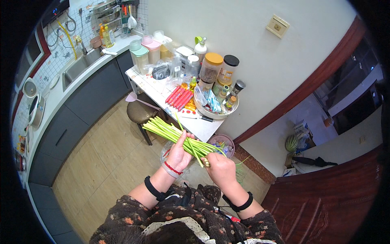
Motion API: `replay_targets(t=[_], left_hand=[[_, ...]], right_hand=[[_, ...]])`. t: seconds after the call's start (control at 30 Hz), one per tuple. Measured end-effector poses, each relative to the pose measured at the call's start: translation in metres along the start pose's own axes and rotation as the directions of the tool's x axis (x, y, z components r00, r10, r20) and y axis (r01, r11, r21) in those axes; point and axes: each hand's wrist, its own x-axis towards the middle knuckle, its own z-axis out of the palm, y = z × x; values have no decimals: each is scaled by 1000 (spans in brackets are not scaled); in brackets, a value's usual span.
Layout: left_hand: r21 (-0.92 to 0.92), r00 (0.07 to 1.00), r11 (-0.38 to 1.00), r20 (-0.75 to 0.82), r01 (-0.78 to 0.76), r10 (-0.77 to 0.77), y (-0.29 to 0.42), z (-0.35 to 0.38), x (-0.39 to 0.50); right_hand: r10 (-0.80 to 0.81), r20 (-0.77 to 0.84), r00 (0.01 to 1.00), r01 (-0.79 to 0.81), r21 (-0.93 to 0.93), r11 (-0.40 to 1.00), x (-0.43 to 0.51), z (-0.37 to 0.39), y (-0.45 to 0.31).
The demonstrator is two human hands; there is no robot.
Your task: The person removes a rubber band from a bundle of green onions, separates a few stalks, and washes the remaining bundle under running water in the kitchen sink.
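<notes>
A bundle of long green stalks, probably garlic scapes [166, 129], lies slantwise across my two hands above the floor. My left hand [179, 155] is closed around its middle, the thumb on top, and one stalk sticks out at an angle there. At the bundle's right end my right hand [221, 169] grips the stalk ends with curled fingers. Beyond the hands stands a white table [201, 128] with several red-wrapped sausages [179, 97] and a round white tray [213, 115] of bottles and jars.
A brown stool [140, 111] with a pink fly swatter [143, 101] stands left of the table. A pink waste basket [233, 145] is by the wall, with thin green scraps [240, 174] on the floor nearby. The counter with a sink [82, 65] curves along the left; a dark red door [326, 195] is at right.
</notes>
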Motion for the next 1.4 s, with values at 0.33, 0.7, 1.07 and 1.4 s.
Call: replay_targets(t=[0.33, 0.7, 1.07, 1.4], left_hand=[[-87, 987, 984, -46, -155, 152, 46, -32, 17], [-66, 982, 986, -126, -151, 142, 44, -32, 18], [-41, 960, 991, -255, -128, 113, 28, -54, 27], [-71, 949, 973, -248, -218, 195, 55, -59, 31]], right_hand=[[432, 20, 902, -400, 417, 816, -9, -42, 34], [-11, 72, 997, 12, -13, 1000, -7, -3, 17], [367, 87, 926, -192, 947, 259, -5, 7, 30], [121, 119, 986, -156, 359, 920, -13, -24, 43]])
